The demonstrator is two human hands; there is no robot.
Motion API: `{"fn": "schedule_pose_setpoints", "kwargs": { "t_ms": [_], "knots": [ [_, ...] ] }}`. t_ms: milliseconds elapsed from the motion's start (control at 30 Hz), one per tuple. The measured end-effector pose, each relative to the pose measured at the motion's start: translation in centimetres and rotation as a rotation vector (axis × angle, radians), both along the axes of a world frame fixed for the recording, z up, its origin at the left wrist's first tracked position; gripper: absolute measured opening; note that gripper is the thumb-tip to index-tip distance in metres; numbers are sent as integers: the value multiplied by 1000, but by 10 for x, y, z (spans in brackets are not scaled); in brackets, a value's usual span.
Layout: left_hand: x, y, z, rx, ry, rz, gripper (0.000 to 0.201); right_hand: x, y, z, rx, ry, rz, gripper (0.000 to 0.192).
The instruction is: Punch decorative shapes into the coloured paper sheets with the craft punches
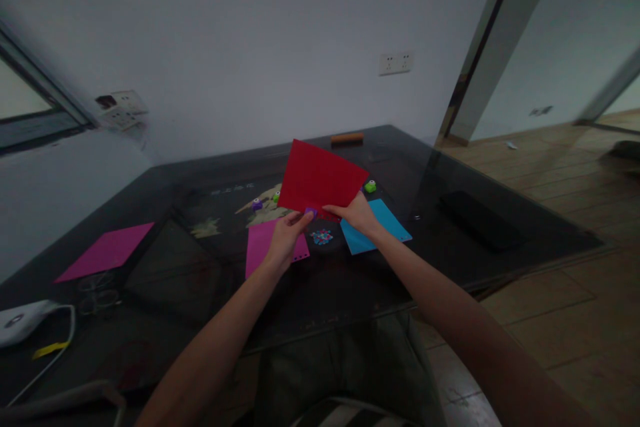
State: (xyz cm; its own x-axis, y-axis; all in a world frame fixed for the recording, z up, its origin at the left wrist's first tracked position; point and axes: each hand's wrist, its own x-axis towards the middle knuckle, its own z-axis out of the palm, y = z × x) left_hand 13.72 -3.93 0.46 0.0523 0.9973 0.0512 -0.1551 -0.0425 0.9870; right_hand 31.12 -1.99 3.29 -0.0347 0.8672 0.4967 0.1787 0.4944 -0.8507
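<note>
Left hand (290,232) is closed on a purple punch (311,213) at the red sheet's near edge, thumb on top. Right hand (356,213) pinches the same sheet near its right corner, thumb on the near face, fingers mostly hidden behind. Red sheet (323,179) is up off the bench (320,293), tilted, near face toward my camera. Can't tell from here whether the punch is pressed.

Below the hands I have a pink sheet (261,245) left, dark holes along its near edge, and a blue sheet (385,223) right, partly under the right hand in my view. Confetti (321,237) lies between them. Green punch (370,186) sits just beyond the right hand. Brown roll (347,139) at the far edge, magenta sheet (110,250) well off left, black pad (477,219) off right.
</note>
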Motion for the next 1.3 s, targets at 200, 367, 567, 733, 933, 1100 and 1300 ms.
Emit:
{"fn": "schedule_pose_setpoints", "kwargs": {
  "t_ms": [200,367,567,733,933,1100,1300],
  "knots": [
    [0,2,-1,3,9,14,19,-1,1,-1,-6,14,6,49],
    [0,1,-1,15,13,28,22,-1,1,-2,-10,-10,10,50],
    [2,-2,1,16,-13,13,24,0,4,-7,33,-8,9,51],
    [2,-3,2,21,43,17,26,0,3,-7,25,-11,-7,50],
    [2,-3,1,35,0,23,24,-1,2,-5,8,10,8,47],
    [2,-2,0,33,-9,35,24,-1,1,-4,-27,-1,-6,49],
    [1,-1,-4,54,-44,18,20,-2,-1,0,-27,11,14,46]
  ]
}}
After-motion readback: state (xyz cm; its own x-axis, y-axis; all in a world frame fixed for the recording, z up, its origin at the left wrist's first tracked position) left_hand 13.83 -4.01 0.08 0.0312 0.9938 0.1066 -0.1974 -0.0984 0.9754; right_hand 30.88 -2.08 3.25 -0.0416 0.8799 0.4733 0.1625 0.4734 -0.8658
